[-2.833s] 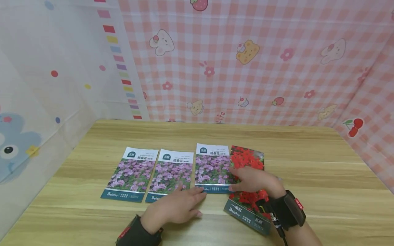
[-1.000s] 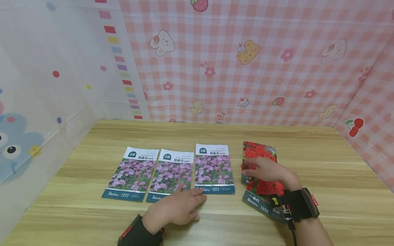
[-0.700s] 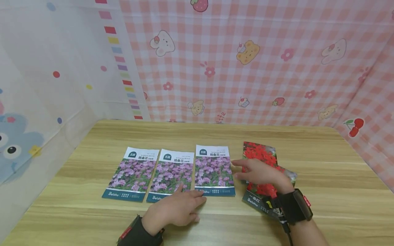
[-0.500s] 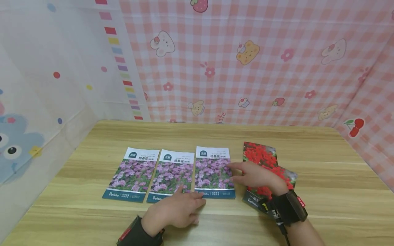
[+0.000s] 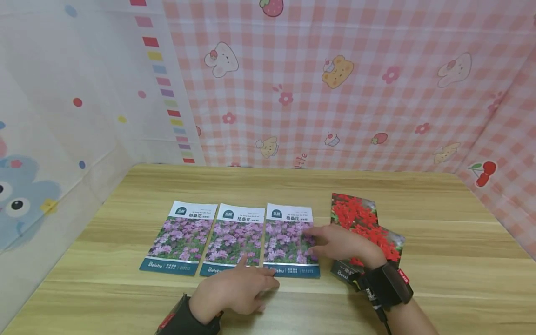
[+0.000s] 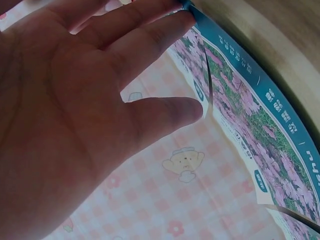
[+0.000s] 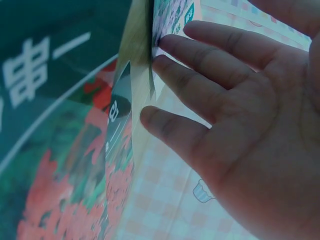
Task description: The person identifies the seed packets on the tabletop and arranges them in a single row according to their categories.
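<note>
Three flower seed packets with purple blossoms lie in a row in the head view: a left packet, a middle packet and a right packet. My left hand lies at the near edges of the middle and right packets, thumb over the middle one and fingertips at the lower corner of the right one. The straight fingers of my right hand touch the right packet along its right side. Under my right wrist, a red-flower packet overlaps another red-flower packet; the hand hides part of both.
The packets lie flat on a wood-grain table. A pink checked cloth hangs behind it, and a white patterned cloth stands at the left. Both wrists wear black straps; a cable runs from the right strap.
Both red-flower packets have shifted right and now spread apart. My right hand has come back left onto the right purple packet, which has slid toward me. My left hand has barely moved.
</note>
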### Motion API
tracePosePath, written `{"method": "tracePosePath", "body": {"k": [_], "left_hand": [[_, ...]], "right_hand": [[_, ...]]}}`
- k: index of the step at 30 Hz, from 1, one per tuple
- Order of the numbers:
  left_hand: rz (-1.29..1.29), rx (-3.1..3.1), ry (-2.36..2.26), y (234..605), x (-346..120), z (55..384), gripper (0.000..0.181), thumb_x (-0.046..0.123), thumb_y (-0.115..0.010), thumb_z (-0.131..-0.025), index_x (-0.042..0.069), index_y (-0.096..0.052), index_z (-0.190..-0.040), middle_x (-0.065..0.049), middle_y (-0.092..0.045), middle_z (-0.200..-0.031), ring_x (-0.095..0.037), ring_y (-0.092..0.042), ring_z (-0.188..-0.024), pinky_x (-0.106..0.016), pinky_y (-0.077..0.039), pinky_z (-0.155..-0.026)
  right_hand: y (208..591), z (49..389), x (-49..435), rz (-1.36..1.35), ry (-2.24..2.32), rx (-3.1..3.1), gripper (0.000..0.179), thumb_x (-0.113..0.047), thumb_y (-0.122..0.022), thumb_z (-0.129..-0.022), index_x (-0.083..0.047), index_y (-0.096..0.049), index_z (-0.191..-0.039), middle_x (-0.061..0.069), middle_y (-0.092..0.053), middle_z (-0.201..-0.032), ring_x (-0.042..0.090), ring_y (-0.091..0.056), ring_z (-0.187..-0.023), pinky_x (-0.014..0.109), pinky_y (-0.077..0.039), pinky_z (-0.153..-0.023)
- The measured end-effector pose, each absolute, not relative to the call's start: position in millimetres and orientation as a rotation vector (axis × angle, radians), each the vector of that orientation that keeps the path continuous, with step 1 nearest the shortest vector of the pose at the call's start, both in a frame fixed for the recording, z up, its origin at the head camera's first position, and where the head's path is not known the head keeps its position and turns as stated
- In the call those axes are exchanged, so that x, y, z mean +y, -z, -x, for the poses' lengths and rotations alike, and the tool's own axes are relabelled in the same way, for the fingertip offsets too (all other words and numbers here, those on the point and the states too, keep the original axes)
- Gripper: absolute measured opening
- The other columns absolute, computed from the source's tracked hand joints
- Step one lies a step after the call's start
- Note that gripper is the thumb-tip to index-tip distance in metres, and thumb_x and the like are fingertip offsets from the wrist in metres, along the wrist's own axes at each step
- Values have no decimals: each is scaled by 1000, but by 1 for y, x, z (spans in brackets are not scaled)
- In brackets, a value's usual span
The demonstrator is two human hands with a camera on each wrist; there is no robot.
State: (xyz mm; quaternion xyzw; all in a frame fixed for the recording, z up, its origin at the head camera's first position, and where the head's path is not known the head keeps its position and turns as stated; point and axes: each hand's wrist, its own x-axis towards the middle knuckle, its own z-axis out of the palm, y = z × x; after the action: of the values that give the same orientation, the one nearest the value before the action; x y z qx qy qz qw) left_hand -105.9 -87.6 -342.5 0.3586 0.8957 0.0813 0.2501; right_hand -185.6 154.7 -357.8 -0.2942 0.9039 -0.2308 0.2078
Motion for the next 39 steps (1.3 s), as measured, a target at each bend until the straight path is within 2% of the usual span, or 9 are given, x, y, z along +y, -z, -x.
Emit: {"method": "tracePosePath", "body": {"k": [6, 15, 20, 28, 30, 32, 35, 37, 39], "left_hand": [[-960, 2422, -242, 341, -88, 106, 44, 20, -65, -80, 22, -54, -123, -1, -45, -137, -17, -38, -124, -59, -21, -105], [-950, 2428, -260, 340, -89, 105, 41, 20, -65, -80, 23, -56, -120, 0, -49, -133, -18, -42, -121, -60, -24, -104], [-944, 2437, -256, 339, -89, 105, 41, 20, -65, -80, 23, -56, -120, 0, -50, -132, -18, -43, -120, -60, -24, -104], [-981, 2457, -265, 340, -89, 105, 44, 21, -66, -79, 24, -55, -121, 2, -52, -130, -18, -45, -118, -61, -27, -101], [-1007, 2480, -269, 340, -89, 104, 45, 20, -67, -78, 24, -55, -122, 2, -53, -129, -18, -46, -117, -61, -29, -100], [-1021, 2499, -275, 339, -89, 103, 46, 20, -67, -78, 24, -54, -123, 2, -53, -128, -18, -47, -116, -61, -30, -100], [-1027, 2513, -274, 339, -88, 103, 47, 21, -66, -79, 23, -53, -125, 2, -54, -128, -19, -46, -116, -60, -31, -99], [-1023, 2524, -280, 338, -87, 105, 46, 23, -64, -81, 22, -52, -126, 1, -54, -128, -19, -46, -116, -59, -32, -100], [-1027, 2556, -290, 337, -86, 107, 44, 23, -61, -84, 20, -51, -126, -2, -54, -127, -20, -47, -116, -58, -34, -99]], "right_hand": [[358, 185, 155, 819, 617, 2514, 49, -24, -58, -86, -2, -47, -128, 16, -57, -120, 13, -45, -64, 36, -42, -67], [354, 182, 154, 842, 659, 2477, 47, -23, -58, -86, -1, -48, -127, 18, -57, -119, 12, -43, -57, 36, -43, -64], [353, 181, 153, 847, 646, 2477, 48, -24, -58, -87, -1, -47, -128, 18, -57, -120, 11, -44, -60, 37, -42, -67], [354, 180, 153, 838, 671, 2463, 47, -21, -57, -87, -1, -47, -128, 16, -60, -114, 7, -29, -44, 27, -36, -52], [354, 180, 153, 829, 677, 2463, 47, -20, -56, -87, -1, -46, -129, 12, -62, -108, 7, -27, -43, 26, -34, -50], [354, 180, 153, 811, 676, 2467, 47, -20, -56, -88, -2, -45, -130, 7, -62, -91, 7, -27, -43, 26, -33, -49], [352, 180, 154, 801, 689, 2478, 47, -21, -55, -88, -3, -44, -131, 7, -61, -85, 9, -37, -49, 30, -39, -54], [350, 180, 155, 804, 694, 2492, 47, -22, -55, -89, -3, -44, -131, 11, -63, -94, 13, -51, -64, 36, -47, -64], [347, 180, 156, 799, 717, 2503, 48, -24, -55, -89, -3, -45, -130, 15, -59, -116, 20, -58, -79, 43, -48, -76]]}}
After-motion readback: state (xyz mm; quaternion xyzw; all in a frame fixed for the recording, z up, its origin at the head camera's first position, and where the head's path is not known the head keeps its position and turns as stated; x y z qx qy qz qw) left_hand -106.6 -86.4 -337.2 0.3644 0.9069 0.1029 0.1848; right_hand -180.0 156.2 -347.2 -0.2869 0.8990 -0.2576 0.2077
